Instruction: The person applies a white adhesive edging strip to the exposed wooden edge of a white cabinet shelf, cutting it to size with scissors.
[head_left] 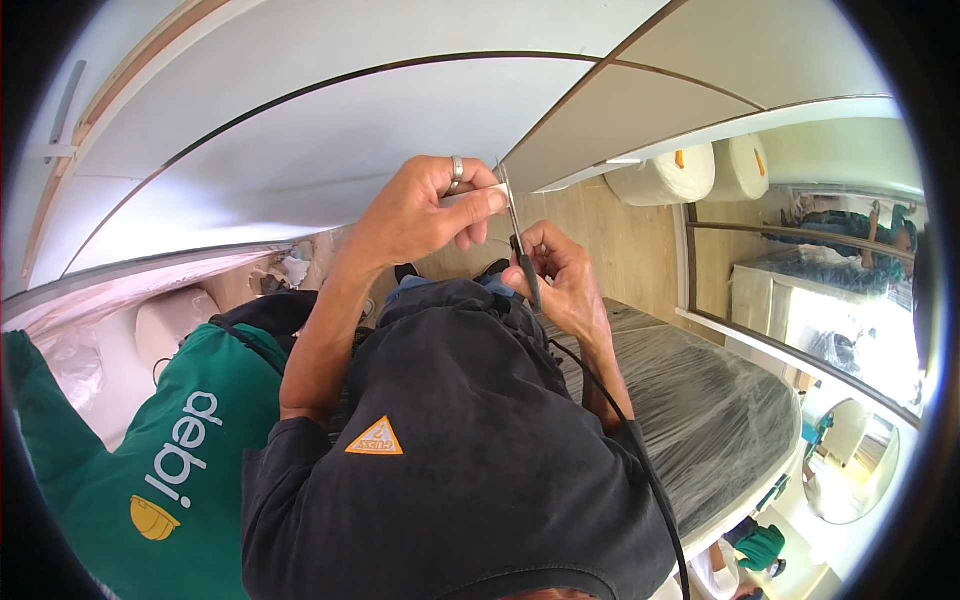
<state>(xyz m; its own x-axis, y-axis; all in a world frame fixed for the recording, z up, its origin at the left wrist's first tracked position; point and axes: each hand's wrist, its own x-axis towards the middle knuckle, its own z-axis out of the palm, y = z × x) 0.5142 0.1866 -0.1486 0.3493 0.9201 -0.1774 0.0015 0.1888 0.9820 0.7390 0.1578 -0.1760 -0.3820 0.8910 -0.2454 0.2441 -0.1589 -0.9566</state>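
Observation:
Both of my hands are raised in front of my torso, close together. My right hand (556,270) grips a pair of scissors (529,268) by the dark handles, with the narrow metal blades pointing up and away from me. My left hand (425,208), with a ring on one finger, pinches a small white strip (476,196) between thumb and fingers. The strip's end meets the scissor blades near my left fingertips. Whether the blades are cutting into it, I cannot tell. Part of the strip is hidden by my left fingers.
Pale panels (380,120) with dark seams rise ahead. A person in a green shirt (190,430) is close on my left. At right lies a plastic-wrapped dark piece (690,410); large white rolls (665,175) stand beyond. A black cable (640,445) hangs along my right side.

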